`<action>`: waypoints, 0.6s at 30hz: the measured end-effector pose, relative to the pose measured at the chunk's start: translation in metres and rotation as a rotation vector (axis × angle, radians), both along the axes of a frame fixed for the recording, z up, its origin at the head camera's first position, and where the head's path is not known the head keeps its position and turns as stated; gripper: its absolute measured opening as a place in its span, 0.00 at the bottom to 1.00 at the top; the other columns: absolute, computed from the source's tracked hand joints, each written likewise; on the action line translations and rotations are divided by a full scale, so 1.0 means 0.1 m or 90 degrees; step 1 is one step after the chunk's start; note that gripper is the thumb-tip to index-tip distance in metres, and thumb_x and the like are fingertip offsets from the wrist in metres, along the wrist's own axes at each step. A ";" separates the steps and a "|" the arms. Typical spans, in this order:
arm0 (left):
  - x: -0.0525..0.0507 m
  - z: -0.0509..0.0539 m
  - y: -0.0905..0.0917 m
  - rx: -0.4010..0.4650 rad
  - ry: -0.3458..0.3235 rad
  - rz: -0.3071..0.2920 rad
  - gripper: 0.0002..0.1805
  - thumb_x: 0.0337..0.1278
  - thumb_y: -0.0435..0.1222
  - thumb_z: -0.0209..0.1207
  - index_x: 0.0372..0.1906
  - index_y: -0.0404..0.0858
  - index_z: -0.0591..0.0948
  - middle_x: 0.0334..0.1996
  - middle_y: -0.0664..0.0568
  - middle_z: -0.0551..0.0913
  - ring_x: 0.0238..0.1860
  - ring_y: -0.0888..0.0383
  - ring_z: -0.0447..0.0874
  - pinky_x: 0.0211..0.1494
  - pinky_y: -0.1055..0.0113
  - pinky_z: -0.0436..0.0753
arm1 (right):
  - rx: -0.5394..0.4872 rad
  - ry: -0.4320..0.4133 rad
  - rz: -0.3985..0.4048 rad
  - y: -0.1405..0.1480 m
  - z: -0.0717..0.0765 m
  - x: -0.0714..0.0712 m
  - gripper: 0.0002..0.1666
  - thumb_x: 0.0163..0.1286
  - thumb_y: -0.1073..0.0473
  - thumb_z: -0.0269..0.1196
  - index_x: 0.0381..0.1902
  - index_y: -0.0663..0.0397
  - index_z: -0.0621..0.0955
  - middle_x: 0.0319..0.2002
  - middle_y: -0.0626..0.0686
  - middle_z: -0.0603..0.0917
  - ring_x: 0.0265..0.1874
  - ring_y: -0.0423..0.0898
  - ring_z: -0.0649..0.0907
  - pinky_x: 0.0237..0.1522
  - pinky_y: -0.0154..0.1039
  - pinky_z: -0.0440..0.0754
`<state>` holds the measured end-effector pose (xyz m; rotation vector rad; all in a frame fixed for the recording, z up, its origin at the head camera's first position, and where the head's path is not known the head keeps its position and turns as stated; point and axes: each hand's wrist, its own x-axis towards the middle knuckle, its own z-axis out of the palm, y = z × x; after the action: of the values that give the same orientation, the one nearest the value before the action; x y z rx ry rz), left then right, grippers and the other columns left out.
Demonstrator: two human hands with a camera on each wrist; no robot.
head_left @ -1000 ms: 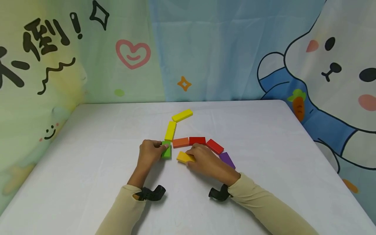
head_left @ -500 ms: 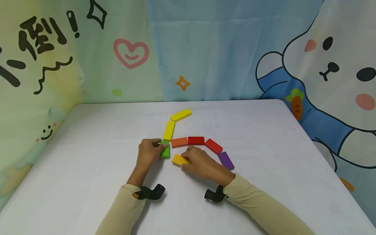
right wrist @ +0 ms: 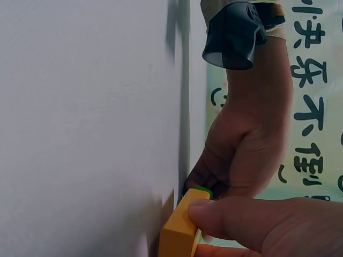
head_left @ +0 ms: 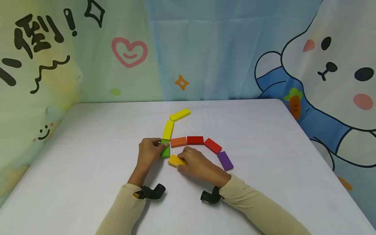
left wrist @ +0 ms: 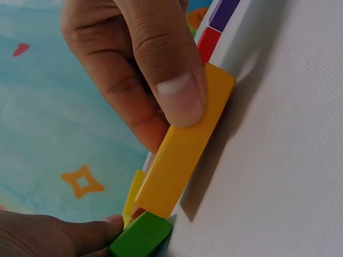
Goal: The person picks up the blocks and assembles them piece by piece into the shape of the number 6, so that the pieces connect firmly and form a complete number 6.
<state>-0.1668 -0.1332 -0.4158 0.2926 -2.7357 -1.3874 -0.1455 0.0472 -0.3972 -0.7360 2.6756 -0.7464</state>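
My left hand (head_left: 147,152) pinches a green block (head_left: 165,152) lying on the white table. From the right, my right hand (head_left: 198,164) holds an amber-yellow block (head_left: 176,160) between thumb and fingers. In the left wrist view, one end of this amber block (left wrist: 179,158) is close to the green block (left wrist: 142,235); I cannot tell if they touch. A shadow falls beside it on the cloth. Beyond the green block lies a yellow block (head_left: 168,130), and an orange block (head_left: 178,142) extends to its right.
After the orange block, a red block (head_left: 195,140), another red block (head_left: 212,146) and a purple block (head_left: 225,161) curve to the right. A second yellow block (head_left: 180,115) lies angled farther back. A printed cloth backdrop (head_left: 205,58) stands behind the table (head_left: 279,147).
My right hand has moved left and slightly toward me, bringing the amber block nearer the green one. My left hand keeps its hold on the green block. The view shifts slightly.
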 end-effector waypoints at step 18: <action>0.00 -0.04 0.04 -0.025 0.045 -0.016 0.20 0.58 0.35 0.66 0.51 0.25 0.82 0.41 0.38 0.85 0.42 0.48 0.82 0.40 0.59 0.82 | 0.032 0.026 0.003 -0.09 -0.01 0.04 0.21 0.62 0.59 0.70 0.51 0.65 0.83 0.35 0.52 0.76 0.35 0.45 0.74 0.41 0.35 0.76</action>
<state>-0.1664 -0.1289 -0.4201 0.2039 -2.7143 -1.3203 -0.1419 0.0381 -0.3985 -0.7523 2.7182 -0.6671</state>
